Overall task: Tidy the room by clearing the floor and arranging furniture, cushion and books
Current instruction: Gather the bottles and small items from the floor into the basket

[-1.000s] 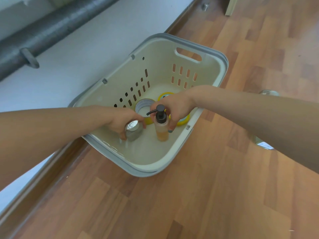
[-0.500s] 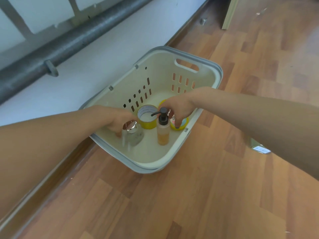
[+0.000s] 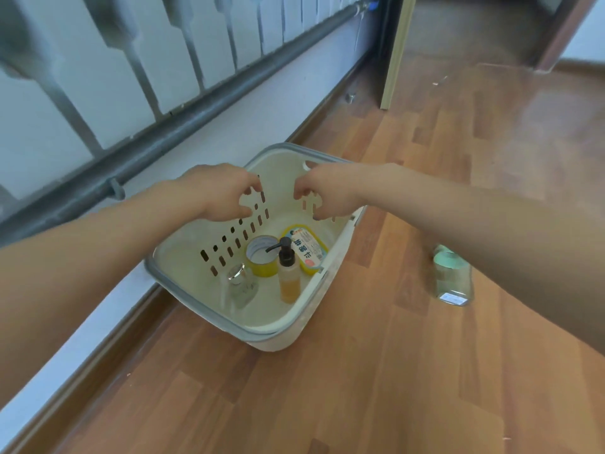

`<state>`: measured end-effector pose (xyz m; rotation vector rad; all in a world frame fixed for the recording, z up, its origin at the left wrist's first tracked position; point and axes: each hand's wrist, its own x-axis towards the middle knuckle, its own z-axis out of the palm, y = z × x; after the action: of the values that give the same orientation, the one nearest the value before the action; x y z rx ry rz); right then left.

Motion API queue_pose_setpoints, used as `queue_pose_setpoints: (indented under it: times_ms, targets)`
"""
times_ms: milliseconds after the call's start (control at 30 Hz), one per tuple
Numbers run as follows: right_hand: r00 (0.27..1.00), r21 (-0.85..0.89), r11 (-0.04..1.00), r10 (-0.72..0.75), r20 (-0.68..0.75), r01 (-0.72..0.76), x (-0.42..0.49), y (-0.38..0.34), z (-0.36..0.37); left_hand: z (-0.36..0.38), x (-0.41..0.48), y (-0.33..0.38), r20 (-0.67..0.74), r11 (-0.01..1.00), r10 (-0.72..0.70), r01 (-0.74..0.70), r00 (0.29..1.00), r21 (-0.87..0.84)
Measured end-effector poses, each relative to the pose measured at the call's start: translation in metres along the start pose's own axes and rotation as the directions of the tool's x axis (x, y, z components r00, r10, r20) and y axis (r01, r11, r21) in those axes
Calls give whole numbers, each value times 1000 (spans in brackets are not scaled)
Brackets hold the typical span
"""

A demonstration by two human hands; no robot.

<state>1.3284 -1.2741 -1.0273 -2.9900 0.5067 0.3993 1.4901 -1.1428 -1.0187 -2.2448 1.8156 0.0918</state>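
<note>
Both hands hover over the cream basket (image 3: pixel 183 253). The left hand (image 3: pixel 219 193) and right hand (image 3: pixel 330 191) have loosely curled fingers, a narrow gap at each thumb, and hold nothing. The basket sits on the wood-plank floor (image 3: pixel 376 371), close against the white wall (image 3: pixel 248 126). Below the fingertips, on the basket's bottom, stand a pump bottle (image 3: pixel 288 276), a yellow tape roll (image 3: pixel 262 257), a glass jar (image 3: pixel 240 285) and a yellow packet (image 3: pixel 307 249). Well right of the fingers, beside the right forearm, a green-capped bottle (image 3: pixel 453 276) stands on the floor. Beyond the fingers a grey pipe (image 3: pixel 196 116) runs under a white radiator (image 3: pixel 147 60), towards a pale door frame (image 3: pixel 394 50).
</note>
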Motion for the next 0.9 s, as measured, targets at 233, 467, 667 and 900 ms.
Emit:
queue_pose_setpoints:
  times_ms: [233, 467, 667, 900]
  targets:
    - [987, -15, 994, 103, -121, -105, -65, 27, -28, -43, -12, 47, -217, 996, 70, -81, 974, -42]
    - [970, -7, 977, 213, -119, -215, -129, 64, -24, -58, -1, 109, -259, 976, 201, -216, 945, -31]
    - [941, 28, 944, 330, -78, -329, -180, 110, -10, -68, 23, 172, -255, 948, 293, -315, 921, -46]
    - [877, 96, 873, 481, -15, -478, -226, 170, 20, -70, 62, 247, -263, 927, 336, -367, 904, -79]
